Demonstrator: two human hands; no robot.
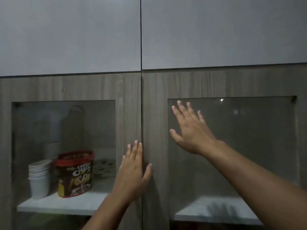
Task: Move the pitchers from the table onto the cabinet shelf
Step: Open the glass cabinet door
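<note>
Left hand (132, 171): nearest the camera, forearm entering from 6 o'clock; palm flat on the wood frame of the left cabinet door (129, 105), fingers (136, 150) straight and pressed together, thumb reaching over the seam between the doors; holds nothing.

Right hand (191, 130): forearm entering from 4 o'clock; palm toward the glass of the right cabinet door (154, 113), fingers spread wide; holds nothing.

Both doors: closed.

Cabinet shelf (66, 206): white, seen through the glass at 8 o'clock. On it, a stack of paper cups (39, 178) and, just beside at its 3 o'clock, a red-lidded Choco Chips tub (74, 175).

Upper doors (69, 34): plain grey, at 12 o'clock.

Pitchers: none can be made out; a tall blurred shape stands behind the tub.
</note>
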